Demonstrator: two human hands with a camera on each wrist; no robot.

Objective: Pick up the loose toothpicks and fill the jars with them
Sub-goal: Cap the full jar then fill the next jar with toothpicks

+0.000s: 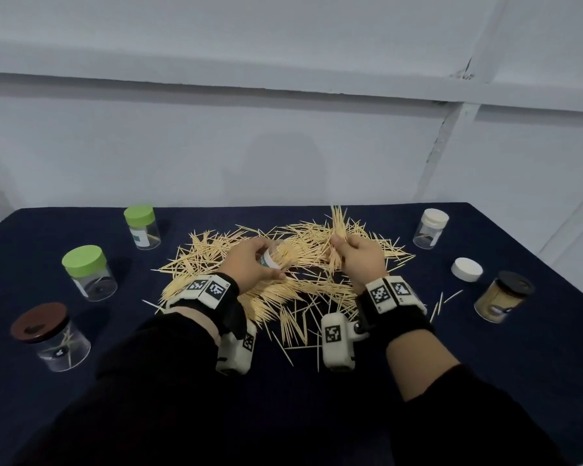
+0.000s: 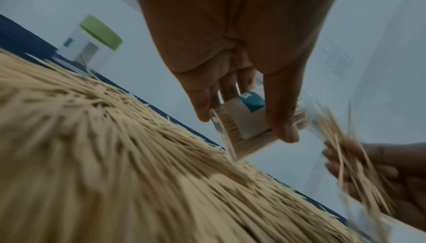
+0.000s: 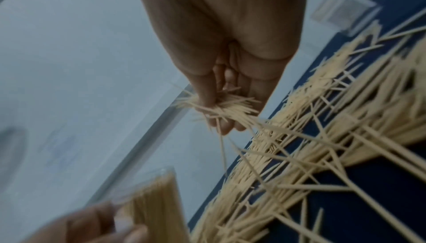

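Left hand (image 1: pixel 249 260) grips open jar (image 1: pixel 276 257), right hand (image 1: pixel 360 253) clutches toothpick bundle (image 1: pixel 339 227) mid-length: light, stiff, slippery, so likely splays unless squeezed parallel.

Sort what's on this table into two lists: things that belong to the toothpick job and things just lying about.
Part of the job:
- loose toothpicks heaped on the cloth
- open jar gripped by the left hand
- bundle of toothpicks in the right hand
- lidded jars, e.g. green-lidded jar, brown-lidded jar, black-lidded jar
- loose white lid

Lying about:
- dark blue tablecloth
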